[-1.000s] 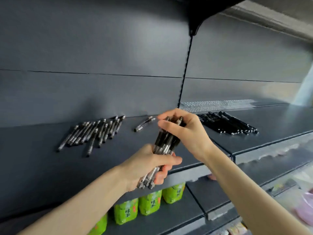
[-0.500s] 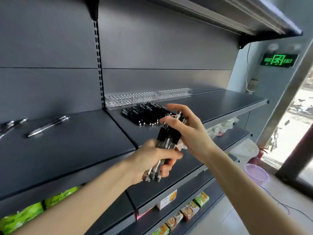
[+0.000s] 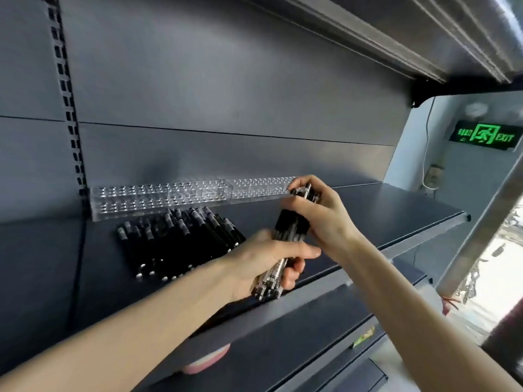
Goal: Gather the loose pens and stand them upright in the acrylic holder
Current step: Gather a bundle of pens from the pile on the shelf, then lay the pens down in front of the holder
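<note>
Head view, bundle: a bundle of pens is held in the air in front of the shelf, tilted slightly off upright, metal tips down.
Head view, left hand: the left hand wraps the lower half of the bundle, fingers curled round it and thumb laid across the front.
Head view, right hand: the right hand curls over the top end, fingertips pinching the clip ends.
Head view, holder: the acrylic holder is a long clear block with rows of holes, lying at the back of the shelf against the wall; no pen stands in it.
Head view, loose pens: more loose pens lie flat in a dark heap just in front of the holder.
Handling: each pen looks light, stiff and smooth; bundled, they probably slide past one another easily.
Where to hold: likely best to keep the left hand snug round the barrels and draw a single pen by its clip end, tip pointing down into a hole.
Risk: a slack grip could let several drop out.
Background: a green exit sign glows to the right.
</note>
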